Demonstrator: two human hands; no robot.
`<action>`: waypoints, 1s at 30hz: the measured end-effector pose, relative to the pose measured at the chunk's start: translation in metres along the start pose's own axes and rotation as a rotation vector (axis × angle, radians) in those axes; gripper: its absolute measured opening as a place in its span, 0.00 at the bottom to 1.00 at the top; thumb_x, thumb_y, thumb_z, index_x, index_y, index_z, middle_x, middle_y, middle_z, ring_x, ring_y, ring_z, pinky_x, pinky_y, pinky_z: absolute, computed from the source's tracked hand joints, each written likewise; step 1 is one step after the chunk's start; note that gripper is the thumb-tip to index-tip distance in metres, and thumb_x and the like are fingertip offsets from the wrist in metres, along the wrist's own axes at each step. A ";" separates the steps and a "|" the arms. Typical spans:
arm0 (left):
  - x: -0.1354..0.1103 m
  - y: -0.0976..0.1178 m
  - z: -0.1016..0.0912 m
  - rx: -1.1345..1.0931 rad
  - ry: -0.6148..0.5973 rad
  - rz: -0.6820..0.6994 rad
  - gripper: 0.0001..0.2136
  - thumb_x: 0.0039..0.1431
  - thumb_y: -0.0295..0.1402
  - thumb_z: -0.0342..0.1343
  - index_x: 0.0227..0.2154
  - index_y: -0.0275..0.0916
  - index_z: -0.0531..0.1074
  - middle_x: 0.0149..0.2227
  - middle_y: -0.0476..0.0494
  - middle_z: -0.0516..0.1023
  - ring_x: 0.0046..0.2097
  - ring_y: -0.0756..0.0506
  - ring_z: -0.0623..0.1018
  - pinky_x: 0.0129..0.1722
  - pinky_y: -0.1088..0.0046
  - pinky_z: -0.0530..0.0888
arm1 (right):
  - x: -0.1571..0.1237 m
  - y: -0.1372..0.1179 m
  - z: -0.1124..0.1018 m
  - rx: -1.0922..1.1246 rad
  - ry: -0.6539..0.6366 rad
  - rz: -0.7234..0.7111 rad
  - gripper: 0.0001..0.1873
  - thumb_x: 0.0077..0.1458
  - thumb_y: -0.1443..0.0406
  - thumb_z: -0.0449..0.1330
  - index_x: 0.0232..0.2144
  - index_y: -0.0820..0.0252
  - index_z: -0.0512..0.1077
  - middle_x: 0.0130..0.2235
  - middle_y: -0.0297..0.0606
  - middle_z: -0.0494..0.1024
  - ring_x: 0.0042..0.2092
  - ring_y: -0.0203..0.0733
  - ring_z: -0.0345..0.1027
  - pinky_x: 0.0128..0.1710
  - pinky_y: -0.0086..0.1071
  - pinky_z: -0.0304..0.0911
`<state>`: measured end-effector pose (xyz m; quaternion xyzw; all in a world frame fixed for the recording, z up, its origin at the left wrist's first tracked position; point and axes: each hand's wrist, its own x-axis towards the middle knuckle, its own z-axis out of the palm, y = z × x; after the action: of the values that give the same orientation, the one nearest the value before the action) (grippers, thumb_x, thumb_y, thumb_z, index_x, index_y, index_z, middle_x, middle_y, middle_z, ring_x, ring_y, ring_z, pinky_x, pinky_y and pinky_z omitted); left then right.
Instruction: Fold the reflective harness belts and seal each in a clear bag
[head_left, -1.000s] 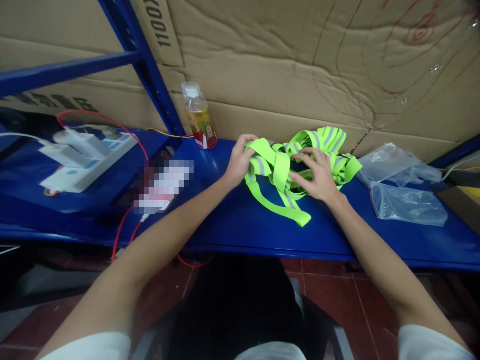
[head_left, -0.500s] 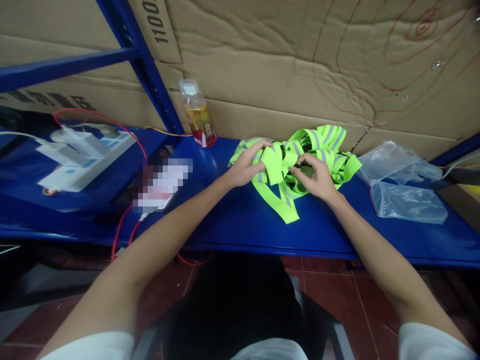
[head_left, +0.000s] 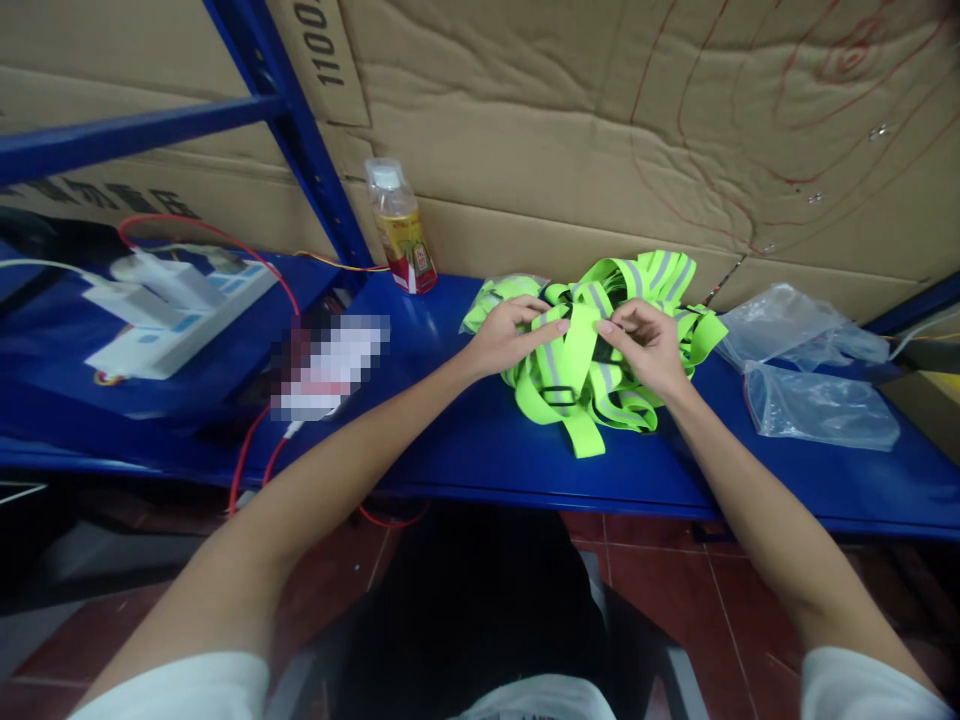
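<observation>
Free tabletop [head_left: 465, 440] nearside, straps [head_left: 578, 350] behind

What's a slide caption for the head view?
Left hand and right hand holding yellow-green reflective straps over a blue work surface.

Left hand [head_left: 514, 335]: some fingers hidden from view.
Right hand [head_left: 651, 345]: curled fingers partly hide one another.
Straps [head_left: 577, 350]: inner loops buried beneath outer ones.
Pixelated item [head_left: 337, 365]: surface blurred out.
Bottle [head_left: 405, 240]: smallest lettering unreadable.
Carton [head_left: 926, 405]: cut by the right edge.
Printed number [head_left: 321, 50]: runs off the top.
</observation>
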<state>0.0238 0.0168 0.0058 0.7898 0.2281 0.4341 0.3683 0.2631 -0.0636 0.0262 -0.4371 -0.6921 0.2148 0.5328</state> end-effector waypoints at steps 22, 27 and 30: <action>0.013 -0.011 -0.013 -0.241 0.639 -0.104 0.20 0.63 0.44 0.65 0.19 0.40 0.72 0.29 0.48 0.77 0.37 0.46 0.78 0.40 0.69 0.75 | 0.009 0.023 -0.017 0.219 0.173 0.183 0.38 0.66 0.34 0.50 0.38 0.55 0.85 0.40 0.48 0.87 0.45 0.57 0.82 0.37 0.48 0.77; 0.008 0.002 -0.009 -0.194 0.609 -0.094 0.25 0.66 0.52 0.62 0.20 0.40 0.68 0.24 0.50 0.68 0.29 0.49 0.69 0.32 0.70 0.68 | 0.001 0.013 -0.006 0.202 0.158 0.296 0.36 0.64 0.33 0.58 0.19 0.52 0.75 0.20 0.39 0.77 0.21 0.43 0.71 0.22 0.42 0.69; 0.003 0.012 -0.007 -0.031 0.496 0.042 0.27 0.66 0.56 0.62 0.21 0.41 0.68 0.25 0.49 0.69 0.30 0.49 0.69 0.34 0.68 0.67 | -0.002 0.003 0.001 0.112 0.173 0.135 0.24 0.60 0.41 0.70 0.26 0.51 0.78 0.27 0.35 0.82 0.21 0.39 0.69 0.21 0.38 0.65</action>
<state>0.0200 0.0146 0.0191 0.6580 0.2883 0.6257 0.3040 0.2632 -0.0634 0.0224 -0.4692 -0.5994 0.2499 0.5984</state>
